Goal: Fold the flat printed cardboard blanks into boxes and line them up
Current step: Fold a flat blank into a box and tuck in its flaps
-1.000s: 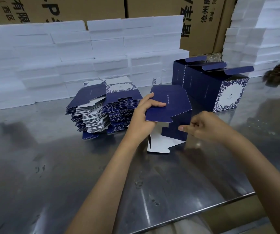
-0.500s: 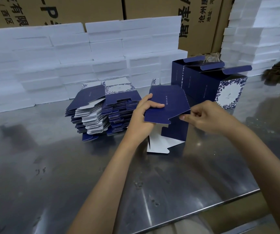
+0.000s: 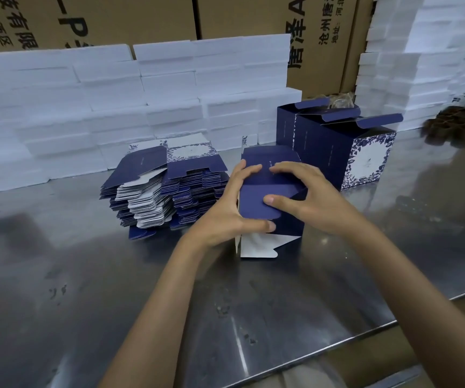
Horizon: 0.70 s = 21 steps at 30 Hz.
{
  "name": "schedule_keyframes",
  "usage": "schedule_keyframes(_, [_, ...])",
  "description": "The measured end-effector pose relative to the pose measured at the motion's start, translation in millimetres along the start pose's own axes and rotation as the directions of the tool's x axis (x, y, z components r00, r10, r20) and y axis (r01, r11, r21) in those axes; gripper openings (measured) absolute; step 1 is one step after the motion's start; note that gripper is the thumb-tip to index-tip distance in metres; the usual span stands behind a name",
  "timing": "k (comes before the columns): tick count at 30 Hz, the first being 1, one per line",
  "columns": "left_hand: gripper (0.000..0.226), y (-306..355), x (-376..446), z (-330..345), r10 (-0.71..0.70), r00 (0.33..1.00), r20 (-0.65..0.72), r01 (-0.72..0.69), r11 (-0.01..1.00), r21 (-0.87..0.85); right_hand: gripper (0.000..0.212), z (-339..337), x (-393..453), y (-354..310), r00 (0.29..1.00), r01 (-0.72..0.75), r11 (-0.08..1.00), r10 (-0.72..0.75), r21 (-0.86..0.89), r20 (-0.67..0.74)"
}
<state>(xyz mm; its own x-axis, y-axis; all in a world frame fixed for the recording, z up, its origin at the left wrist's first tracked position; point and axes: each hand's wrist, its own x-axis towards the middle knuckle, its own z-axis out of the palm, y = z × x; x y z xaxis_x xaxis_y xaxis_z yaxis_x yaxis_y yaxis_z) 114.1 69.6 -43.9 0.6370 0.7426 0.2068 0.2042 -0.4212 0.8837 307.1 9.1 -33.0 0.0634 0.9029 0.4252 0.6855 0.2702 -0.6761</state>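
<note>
A half-folded navy box stands on the steel table in the middle, its white inner flap showing at the bottom. My left hand grips its left side, fingers on top and thumb on the front flap. My right hand holds the right side, fingers on the top panel and thumb pressing the navy front flap. Left of it lies a stack of flat navy-and-white blanks. Behind and to the right stand three folded boxes in a row, lids open, with a blue floral white face.
White foam blocks are stacked along the back, with more foam blocks at the right. Brown cartons stand behind them. A dark brown tray sits far right. The table's front edge runs diagonally at lower right.
My right hand has come up from the box's side onto its top and front flap. The blank has been squared up into a box shape, and both hands now clasp it.
</note>
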Motion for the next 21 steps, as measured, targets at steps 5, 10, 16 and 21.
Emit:
schedule_keyframes(5, [0.052,1,4,4,0.061,0.986,-0.153,-0.065,0.998,-0.021,0.043,9,1,4,0.983,0.056,0.998,-0.060,-0.029,-0.171])
schedule_keyframes(10, [0.022,-4,8,13,0.035,0.933,-0.357,-0.116,0.971,-0.209,0.031,17,2,2,0.974,0.042,0.993,-0.017,0.107,-0.226])
schedule_keyframes(16, [0.020,-2,8,18,0.032,0.923,-0.384,-0.131,0.963,-0.236,0.019,16,3,2,0.977,0.015,0.970,0.037,0.241,-0.212])
schedule_keyframes(21, [0.019,0,9,22,0.024,0.895,-0.444,-0.137,0.965,-0.225,0.015,24,3,2,0.955,0.050,0.965,0.031,0.259,-0.297])
